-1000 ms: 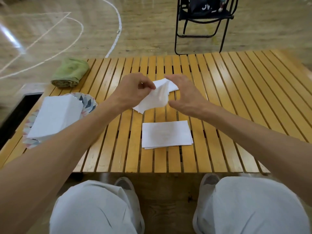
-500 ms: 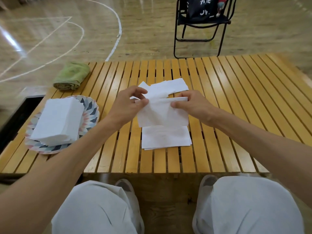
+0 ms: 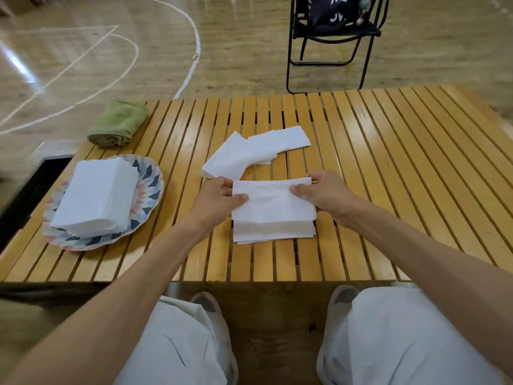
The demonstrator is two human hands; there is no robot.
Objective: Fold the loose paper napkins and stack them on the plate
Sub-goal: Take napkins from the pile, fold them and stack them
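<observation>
The left hand (image 3: 215, 200) and right hand (image 3: 326, 194) pinch a folded napkin (image 3: 273, 202) by its ends over a small pile (image 3: 274, 232) on the counter (image 3: 388, 162). Beyond the fingers (image 3: 301, 193) lie loose napkins (image 3: 249, 152); left of them, a plate (image 3: 150, 187) bears a stack (image 3: 95, 197).

Rolled green towel (image 3: 118, 122) on slatted wooden table (image 3: 402, 162) — black folding chair (image 3: 333, 37) beyond.

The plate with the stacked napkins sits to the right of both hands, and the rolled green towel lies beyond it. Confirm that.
Wrong side. In the head view the plate with its stacked napkins sits to the left of the left hand and right hand. The rolled green towel does lie beyond it.
</observation>
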